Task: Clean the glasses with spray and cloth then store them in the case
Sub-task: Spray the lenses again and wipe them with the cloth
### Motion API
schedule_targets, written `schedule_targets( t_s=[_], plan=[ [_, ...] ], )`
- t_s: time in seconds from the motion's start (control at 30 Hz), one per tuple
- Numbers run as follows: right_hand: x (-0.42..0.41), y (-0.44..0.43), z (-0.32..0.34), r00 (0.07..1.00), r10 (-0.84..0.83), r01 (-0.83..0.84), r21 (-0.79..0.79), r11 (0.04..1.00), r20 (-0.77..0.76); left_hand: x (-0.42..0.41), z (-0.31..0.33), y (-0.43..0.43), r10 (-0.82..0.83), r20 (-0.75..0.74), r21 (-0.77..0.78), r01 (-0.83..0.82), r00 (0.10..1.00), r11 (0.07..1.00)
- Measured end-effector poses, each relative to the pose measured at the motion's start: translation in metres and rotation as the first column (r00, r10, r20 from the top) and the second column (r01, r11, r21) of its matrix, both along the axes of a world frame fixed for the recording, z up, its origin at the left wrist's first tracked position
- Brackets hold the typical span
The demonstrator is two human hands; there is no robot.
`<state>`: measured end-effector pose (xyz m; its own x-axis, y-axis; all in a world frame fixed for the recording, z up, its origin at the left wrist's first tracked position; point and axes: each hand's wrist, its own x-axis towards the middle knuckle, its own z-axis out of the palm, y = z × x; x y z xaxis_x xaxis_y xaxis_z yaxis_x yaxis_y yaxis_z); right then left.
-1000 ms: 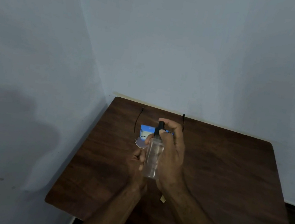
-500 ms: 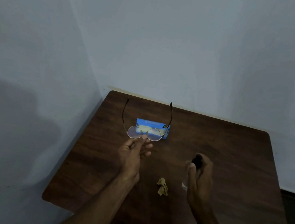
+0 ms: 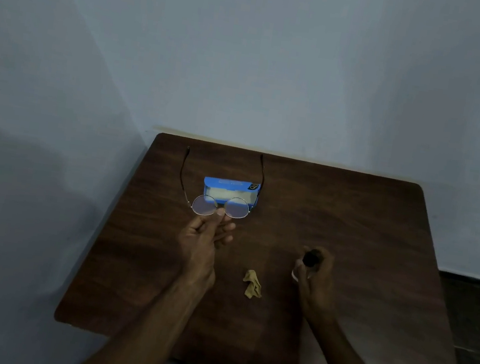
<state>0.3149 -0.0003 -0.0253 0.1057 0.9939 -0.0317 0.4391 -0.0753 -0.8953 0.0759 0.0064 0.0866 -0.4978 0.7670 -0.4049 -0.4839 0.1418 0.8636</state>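
We log the left hand [image 3: 203, 238] raised, thumb and fingers pinching the bridge of the glasses [image 3: 204, 205]. They have round thin-wire rims and sit just before the open blue case [image 3: 230, 184]. The right hand [image 3: 316, 280], right of the case, curls round the spray [image 3: 310, 258], its clear body mostly hidden. A crumpled tan cloth [image 3: 252, 288] lies on the wood-grain surface [image 3: 377, 247].

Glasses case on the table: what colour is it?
The glasses case is bright blue with a pale cream lining; the head view shows it best.
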Motion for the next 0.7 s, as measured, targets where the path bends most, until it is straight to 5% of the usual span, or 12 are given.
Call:
schedule_targets(
  t_s=[0.27,0.7],
  plan=[
    [-0.004,-0.035,-0.013,0.968,-0.145,0.104,-0.197,0.975,-0.206,0.006,-0.007,-0.002,-0.009,-0.013,-0.017,0.009,1.000,1.000],
    [-0.009,-0.030,-0.008,0.988,-0.112,0.089,-0.197,0.976,-0.108,-0.005,-0.007,0.000,0.002,-0.009,-0.021,-0.002,1.000,1.000]
  ],
)
